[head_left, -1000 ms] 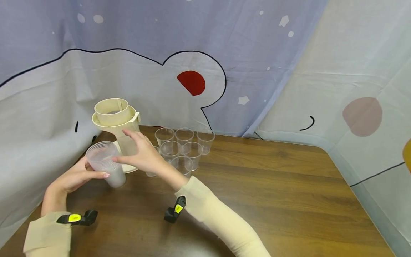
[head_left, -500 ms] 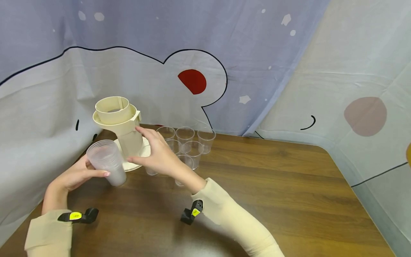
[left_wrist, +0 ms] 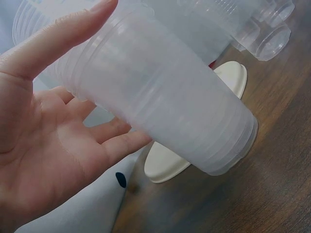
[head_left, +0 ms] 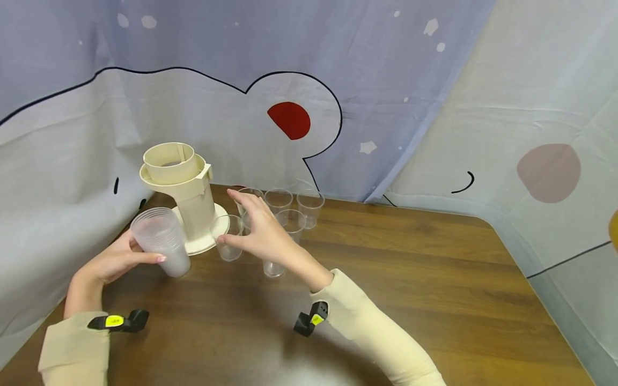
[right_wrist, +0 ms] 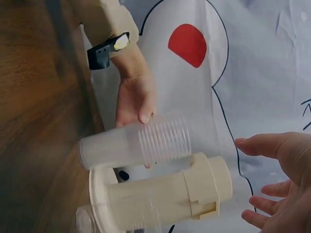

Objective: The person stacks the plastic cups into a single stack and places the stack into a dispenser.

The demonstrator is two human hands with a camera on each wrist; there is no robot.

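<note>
My left hand (head_left: 113, 261) grips a tilted stack of nested clear plastic cups (head_left: 163, 238), thumb across its near side and fingers behind it. In the left wrist view the stack's lower end (left_wrist: 223, 150) is close over the tabletop. Empty and with fingers spread, my right hand (head_left: 265, 228) is above several single clear cups (head_left: 309, 209), partly hiding them. One single cup (head_left: 229, 244) stands at its thumb, beside the round base of a cream plastic stand (head_left: 197, 212). The right wrist view shows the right hand's fingers (right_wrist: 267, 145) apart from the cups and the stand.
The cream stand has a wide ring-shaped top (head_left: 169, 166) and stands behind the stack. A patterned curtain (head_left: 386, 134) hangs along the back and sides of the wooden table (head_left: 410, 268).
My right hand has moved right, away from the cup stack and past the stand, to over the single cups. The left hand keeps its hold on the stack, nearly still.
</note>
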